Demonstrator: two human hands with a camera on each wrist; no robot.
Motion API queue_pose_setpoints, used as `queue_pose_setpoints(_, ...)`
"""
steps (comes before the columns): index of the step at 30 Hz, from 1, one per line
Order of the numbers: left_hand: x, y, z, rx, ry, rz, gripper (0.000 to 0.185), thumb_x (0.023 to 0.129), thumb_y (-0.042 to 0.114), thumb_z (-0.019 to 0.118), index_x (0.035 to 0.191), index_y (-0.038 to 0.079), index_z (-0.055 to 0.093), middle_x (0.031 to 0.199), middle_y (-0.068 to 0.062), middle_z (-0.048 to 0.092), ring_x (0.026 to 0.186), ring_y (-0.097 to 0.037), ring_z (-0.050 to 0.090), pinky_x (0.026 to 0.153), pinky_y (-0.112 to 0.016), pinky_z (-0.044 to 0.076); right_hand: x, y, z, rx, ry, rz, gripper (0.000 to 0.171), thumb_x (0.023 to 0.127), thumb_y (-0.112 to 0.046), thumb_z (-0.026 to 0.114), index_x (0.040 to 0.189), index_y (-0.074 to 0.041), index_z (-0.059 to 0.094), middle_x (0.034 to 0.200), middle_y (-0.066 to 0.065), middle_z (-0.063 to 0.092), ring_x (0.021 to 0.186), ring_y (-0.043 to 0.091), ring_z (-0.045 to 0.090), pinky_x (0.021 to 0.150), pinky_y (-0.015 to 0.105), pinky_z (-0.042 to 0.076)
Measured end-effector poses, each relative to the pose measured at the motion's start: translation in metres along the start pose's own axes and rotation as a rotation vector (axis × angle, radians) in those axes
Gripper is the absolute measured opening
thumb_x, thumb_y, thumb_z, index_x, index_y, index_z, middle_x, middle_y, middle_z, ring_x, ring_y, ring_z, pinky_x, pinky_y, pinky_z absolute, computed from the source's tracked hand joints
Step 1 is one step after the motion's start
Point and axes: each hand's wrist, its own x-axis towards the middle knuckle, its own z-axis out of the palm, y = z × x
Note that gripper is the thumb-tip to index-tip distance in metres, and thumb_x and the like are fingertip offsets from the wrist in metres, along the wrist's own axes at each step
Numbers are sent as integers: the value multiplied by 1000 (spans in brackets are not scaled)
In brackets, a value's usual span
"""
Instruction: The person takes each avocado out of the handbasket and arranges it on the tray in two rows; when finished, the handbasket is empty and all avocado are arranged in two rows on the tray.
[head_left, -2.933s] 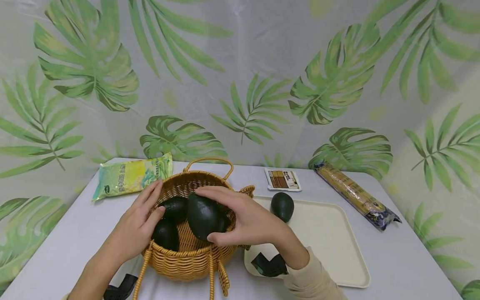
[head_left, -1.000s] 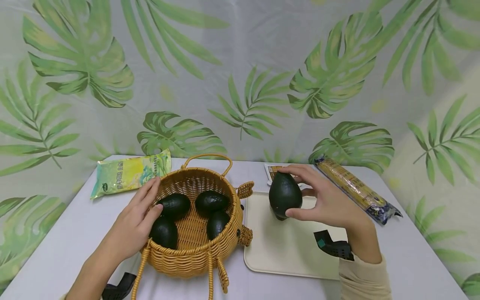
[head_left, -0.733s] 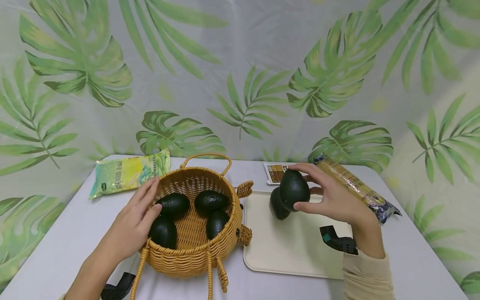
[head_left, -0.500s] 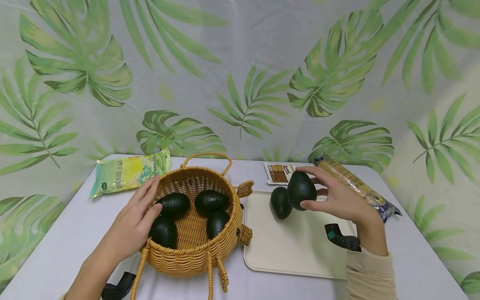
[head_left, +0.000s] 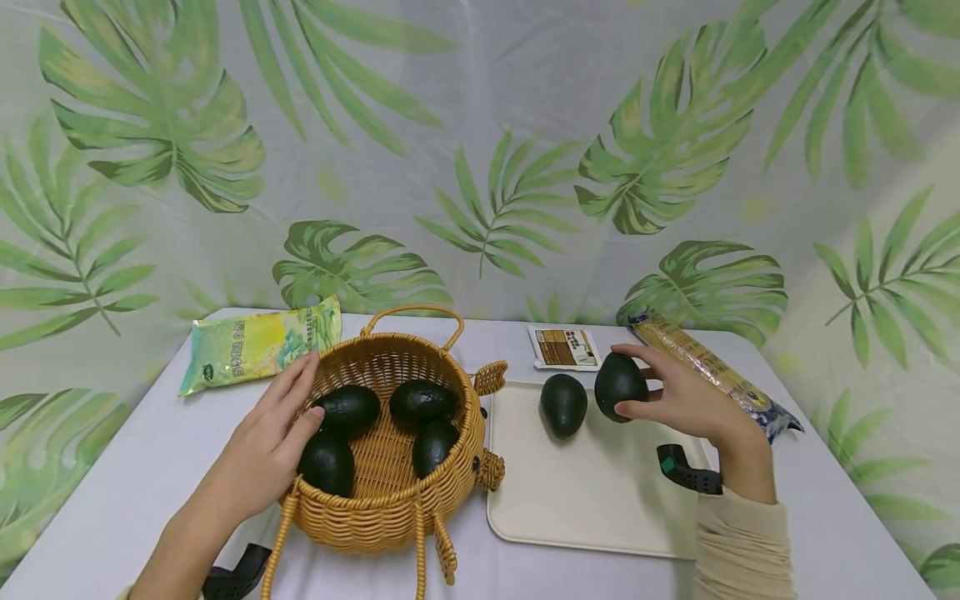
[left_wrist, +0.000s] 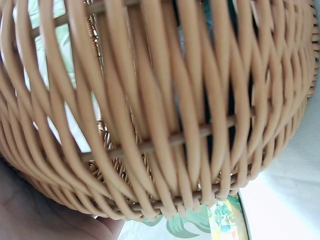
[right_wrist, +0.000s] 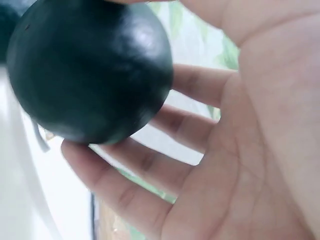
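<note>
Between the right hand's (head_left: 686,400) thumb and curled fingers (right_wrist: 150,165) sat a dark avocado (head_left: 620,386), gripped from its right side, low over the far end of the cream tray (head_left: 600,492); whether it touched the tray couldn't be told. Side grip left the fruit's bottom free, prob. for setting down. Just left of those fingers lay a 2nd avocado (head_left: 563,404) on the tray, apart from the held one, w/ a narrow gap. Nearer the person, most of the tray was bare, lots of room; its far edge sat close behind the fingertips, a small packet (head_left: 565,347) beyond.

Left hand (head_left: 270,446) rested on the wicker basket's (head_left: 390,517) left rim, fingers relaxed and fairly straight, seemingly steadying it. Beside the fingertips: 4 avocados (head_left: 420,400) inside. Basket edge nearly met the tray's left edge, so little room between them.
</note>
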Motion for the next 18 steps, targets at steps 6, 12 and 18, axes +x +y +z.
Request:
queue_pose_setpoints(6, 0, 0, 0, 1, 0, 3, 63, 111, 24, 44, 167, 12, 16, 172, -14, 16, 156, -44, 18, 112, -73, 27, 6, 12, 5, -8, -59, 36, 84, 90, -31, 81, 159, -11, 37, 156, 23, 40, 134, 51, 50, 89, 46, 57)
queue_pose_setpoints(12, 0, 0, 0, 1, -4, -1, 63, 111, 25, 43, 167, 12, 15, 172, -14, 15, 156, -44, 17, 113, -73, 27, 11, 17, 11, -1, -119, 40, 83, 90, -29, 80, 158, -6, 37, 155, 28, 40, 131, 54, 50, 89, 48, 56)
queue_pose_setpoints(18, 0, -1, 0, 2, 0, 10, 63, 111, 24, 44, 167, 12, 15, 172, -15, 16, 156, -44, 18, 113, -73, 26, 15, 21, 16, -44, -132, 40, 85, 89, -29, 80, 157, -3, 38, 153, 29, 45, 129, 54, 52, 92, 52, 54)
